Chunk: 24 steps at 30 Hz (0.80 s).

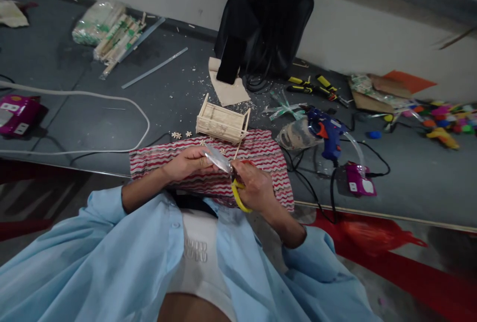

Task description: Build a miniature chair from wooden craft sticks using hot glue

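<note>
My left hand [186, 163] is closed on a thin, pale, shiny strip [218, 159] that sticks out to the right. My right hand [255, 188] grips scissors with yellow handles [238, 198]; their blades meet the strip's end. Both hands hover over a red-and-white wavy-striped cloth [268, 155] at the table's near edge. Just beyond the cloth stands a small crate built of wooden sticks [222, 122].
A blue glue gun [328, 133] and a purple power strip [358, 180] lie right of the cloth. A black bag [268, 24] with a phone [230, 61] leans on the wall. Stick packets [108, 31] sit far left, a white cable [93, 96] loops across, and coloured scraps [443, 120] lie far right.
</note>
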### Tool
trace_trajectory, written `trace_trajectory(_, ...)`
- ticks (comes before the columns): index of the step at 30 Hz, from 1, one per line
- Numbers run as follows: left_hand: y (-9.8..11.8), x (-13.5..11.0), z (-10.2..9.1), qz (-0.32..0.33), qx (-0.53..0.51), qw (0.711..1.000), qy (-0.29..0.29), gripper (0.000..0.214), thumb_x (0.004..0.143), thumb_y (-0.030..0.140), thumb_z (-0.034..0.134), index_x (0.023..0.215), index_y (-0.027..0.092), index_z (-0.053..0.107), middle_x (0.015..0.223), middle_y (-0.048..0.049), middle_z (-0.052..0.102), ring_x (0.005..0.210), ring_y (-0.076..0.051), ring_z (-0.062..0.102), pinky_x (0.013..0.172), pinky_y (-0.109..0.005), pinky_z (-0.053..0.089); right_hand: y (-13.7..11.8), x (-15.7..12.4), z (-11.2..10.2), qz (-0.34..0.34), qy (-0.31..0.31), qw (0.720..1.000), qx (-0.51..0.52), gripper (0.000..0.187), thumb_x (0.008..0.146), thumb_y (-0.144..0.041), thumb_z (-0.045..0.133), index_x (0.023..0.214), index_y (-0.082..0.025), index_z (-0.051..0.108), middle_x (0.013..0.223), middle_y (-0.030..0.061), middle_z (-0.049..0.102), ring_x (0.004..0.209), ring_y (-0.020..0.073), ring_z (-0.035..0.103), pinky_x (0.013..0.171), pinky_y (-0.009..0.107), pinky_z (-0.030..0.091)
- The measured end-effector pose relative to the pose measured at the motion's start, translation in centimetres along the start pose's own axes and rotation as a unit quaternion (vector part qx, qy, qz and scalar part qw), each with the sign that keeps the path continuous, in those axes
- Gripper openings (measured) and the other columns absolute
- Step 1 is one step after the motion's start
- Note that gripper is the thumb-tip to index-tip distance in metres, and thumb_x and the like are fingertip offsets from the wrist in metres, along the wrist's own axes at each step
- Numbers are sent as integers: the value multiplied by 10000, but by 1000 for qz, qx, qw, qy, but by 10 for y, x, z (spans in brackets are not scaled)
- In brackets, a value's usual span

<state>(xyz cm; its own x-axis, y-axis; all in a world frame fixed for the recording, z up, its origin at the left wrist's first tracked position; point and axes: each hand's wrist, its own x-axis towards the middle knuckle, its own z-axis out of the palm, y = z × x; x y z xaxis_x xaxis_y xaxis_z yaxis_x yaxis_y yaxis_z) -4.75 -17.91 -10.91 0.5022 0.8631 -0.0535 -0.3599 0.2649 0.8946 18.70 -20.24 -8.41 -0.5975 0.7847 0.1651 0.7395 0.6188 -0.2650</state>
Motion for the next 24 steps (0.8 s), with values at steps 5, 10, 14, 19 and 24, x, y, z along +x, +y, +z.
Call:
trace_trajectory(5, 10, 0, 4, 57, 7, 998, -1, 443, 808, 547, 802, 787, 116, 703, 676, -3, 619, 580, -62, 508, 566, -177, 425, -2, 2, -1, 17, 68, 996, 49, 329, 892, -204, 574, 1210, -191, 660, 914, 59, 756, 714, 188, 664, 646, 294, 512)
trace_trajectory(10, 18, 0, 0, 115, 53, 992, 14, 339, 875, 455, 762, 854, 126, 681, 661, 13, 598, 569, -73, 503, 549, -186, 420, -13, 0, 0, 56, 107, 989, 81, 290, 942, -277, 601, 1222, -208, 637, 980, 69, 754, 831, 210, 696, 712, 318, 551)
trace_trajectory(14, 21, -2, 1, 130, 79, 988, 9, 361, 855, 477, 778, 843, 127, 688, 719, -16, 637, 576, -83, 538, 549, -198, 444, -18, 1, 0, 39, 91, 994, 52, 333, 906, -255, 627, 1236, -207, 640, 1005, 81, 735, 898, 240, 695, 772, 347, 561)
trace_trajectory(19, 23, -3, 3, 151, 95, 984, 17, 360, 847, 471, 787, 811, 132, 670, 694, -9, 630, 545, -78, 533, 536, -196, 451, -20, 2, -6, 35, 68, 997, 21, 362, 914, -253, 620, 1268, -182, 644, 921, 67, 688, 816, 227, 650, 717, 332, 521)
trace_trajectory(24, 23, -4, 2, 183, 138, 973, 19, 339, 876, 458, 758, 814, 132, 690, 711, -31, 673, 577, -95, 584, 561, -195, 471, -22, 2, -12, 35, 51, 998, 13, 360, 916, -254, 613, 1268, -185, 648, 903, 62, 669, 804, 223, 625, 701, 327, 496)
